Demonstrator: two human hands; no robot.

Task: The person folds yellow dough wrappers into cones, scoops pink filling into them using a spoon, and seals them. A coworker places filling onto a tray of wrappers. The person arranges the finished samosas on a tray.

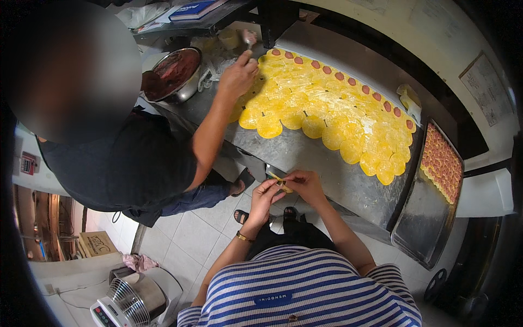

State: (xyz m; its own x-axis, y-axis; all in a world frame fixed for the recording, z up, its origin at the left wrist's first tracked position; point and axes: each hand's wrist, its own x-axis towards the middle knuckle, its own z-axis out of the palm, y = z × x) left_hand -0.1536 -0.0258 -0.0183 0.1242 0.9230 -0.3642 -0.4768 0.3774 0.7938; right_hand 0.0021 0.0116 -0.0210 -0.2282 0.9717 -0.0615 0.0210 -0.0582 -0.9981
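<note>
Yellow piece — pinched in both hands, curled nearly closed — striped shirt bears lettered blue patch.

The yellow dough rounds are brightly lit, with whitish glare in patches, while soft shadow is cast over their lower edge and the counter. Straight lines are bent toward the blackened rim; the co-worker's head is hidden by blur.
</note>
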